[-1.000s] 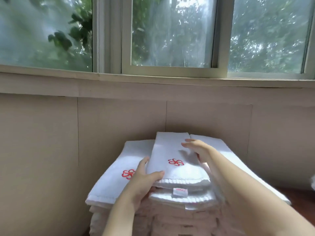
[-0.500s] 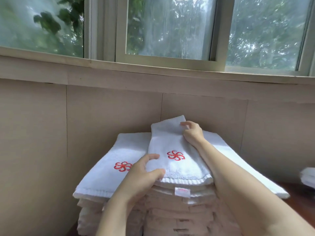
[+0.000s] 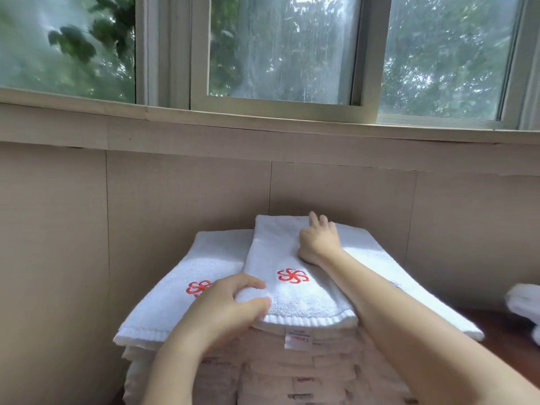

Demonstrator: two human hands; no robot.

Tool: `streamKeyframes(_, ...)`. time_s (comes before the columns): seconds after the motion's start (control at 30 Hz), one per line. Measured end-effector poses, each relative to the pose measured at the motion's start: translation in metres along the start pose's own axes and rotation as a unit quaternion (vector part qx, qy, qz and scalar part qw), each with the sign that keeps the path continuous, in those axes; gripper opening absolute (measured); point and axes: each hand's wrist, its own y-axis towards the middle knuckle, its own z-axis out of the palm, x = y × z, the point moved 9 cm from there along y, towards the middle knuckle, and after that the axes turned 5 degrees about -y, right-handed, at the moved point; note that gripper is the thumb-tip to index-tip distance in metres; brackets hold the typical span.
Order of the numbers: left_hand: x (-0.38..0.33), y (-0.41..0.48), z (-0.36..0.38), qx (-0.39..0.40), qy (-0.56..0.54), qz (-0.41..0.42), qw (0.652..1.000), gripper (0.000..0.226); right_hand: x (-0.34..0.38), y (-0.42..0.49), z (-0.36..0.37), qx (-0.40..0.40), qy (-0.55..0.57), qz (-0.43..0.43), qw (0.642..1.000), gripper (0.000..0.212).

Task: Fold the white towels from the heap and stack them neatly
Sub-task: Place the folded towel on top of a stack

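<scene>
White towel (image 3: 295, 299), folded, tops the tall stack (image 3: 292, 375) — left grip (image 3: 230, 308) pinching its near corner, right grip (image 3: 318, 241) pressing flat — more cloth (image 3: 523, 302) likely awaits folding.

A: Cut off?
B: The stack (image 3: 263, 372) and both my forearms run off the bottom edge. The side towels (image 3: 526, 305) are clipped by the right edge and blurred.
A: Hidden?
B: My left hand (image 3: 223, 312) covers part of the left towel's (image 3: 187, 270) red flower (image 3: 198, 286). My right forearm (image 3: 394, 311) hides most of the right towel's (image 3: 380, 252) near half.
A: Tag (image 3: 296, 342)?
B: The print is too small to read.
</scene>
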Motion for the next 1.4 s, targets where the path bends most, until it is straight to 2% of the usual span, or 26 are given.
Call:
streamKeyframes(0.03,-0.008,0.000,-0.005,-0.042,0.085,0.010,0.995,0.019,0.008,0.001,0.001,0.014,0.019,-0.031,0.999,0.041)
streamKeyframes(0.07,-0.018,0.000,-0.008,-0.086,0.142,0.033,0.986,0.020,0.013,0.000,0.010,0.072,0.067,-0.049,0.994,0.048)
streamKeyframes(0.13,-0.040,-0.003,-0.005,-0.140,0.149,0.093,0.974,0.024,0.018,-0.009,0.035,0.224,0.158,-0.044,0.961,0.061)
streamKeyframes(0.17,-0.047,-0.003,0.004,-0.130,0.147,0.117,0.974,0.027,0.018,-0.012,0.042,0.258,0.179,-0.039,0.949,0.065)
streamKeyframes(0.3,-0.041,0.000,0.054,-0.026,0.302,0.127,0.944,0.052,0.017,-0.017,0.044,0.255,0.175,-0.048,0.950,0.071)
streamKeyframes(0.4,-0.033,0.004,0.056,-0.008,0.318,0.110,0.942,0.055,0.021,-0.033,0.045,0.273,0.177,-0.065,0.943,0.074)
streamKeyframes(0.47,-0.029,0.005,0.055,0.012,0.311,0.095,0.945,0.056,0.023,-0.055,0.038,0.248,0.191,-0.084,0.946,0.065)
streamKeyframes(0.53,-0.028,0.002,0.054,0.022,0.297,0.089,0.950,0.056,0.022,-0.084,0.022,0.202,0.208,-0.113,0.950,0.041)
streamKeyframes(0.57,-0.029,-0.002,0.053,0.023,0.297,0.091,0.950,0.055,0.020,-0.101,0.013,0.181,0.213,-0.124,0.952,0.035)
streamKeyframes(0.7,-0.030,-0.019,0.051,0.005,0.315,0.100,0.944,0.052,-0.001,-0.167,-0.015,0.089,0.192,-0.129,0.969,0.039)
streamKeyframes(0.83,-0.041,-0.036,0.063,0.023,0.365,0.112,0.924,0.045,-0.014,-0.220,-0.032,-0.004,0.183,-0.137,0.974,0.044)
streamKeyframes(0.93,-0.058,-0.053,0.091,0.065,0.393,0.152,0.905,0.050,-0.021,-0.236,-0.034,0.011,0.193,-0.145,0.970,0.049)
streamKeyframes(1.03,-0.069,-0.072,0.109,0.081,0.393,0.199,0.894,0.053,-0.031,-0.247,-0.036,0.036,0.223,-0.147,0.963,0.044)
streamKeyframes(1.17,-0.083,-0.082,0.101,0.097,0.287,0.202,0.931,0.033,-0.038,-0.265,-0.041,0.061,0.250,-0.201,0.945,0.032)
streamKeyframes(1.23,-0.092,-0.076,0.086,0.062,0.258,0.201,0.943,0.029,-0.048,-0.270,-0.044,0.041,0.229,-0.218,0.948,0.024)
streamKeyframes(1.33,-0.106,-0.053,0.056,-0.023,0.231,0.187,0.954,0.025,-0.085,-0.258,-0.050,-0.013,0.247,-0.139,0.959,0.040)
streamKeyframes(1.4,-0.118,-0.032,0.039,-0.073,0.217,0.176,0.957,0.026,-0.102,-0.238,-0.057,-0.043,0.242,-0.113,0.963,0.039)
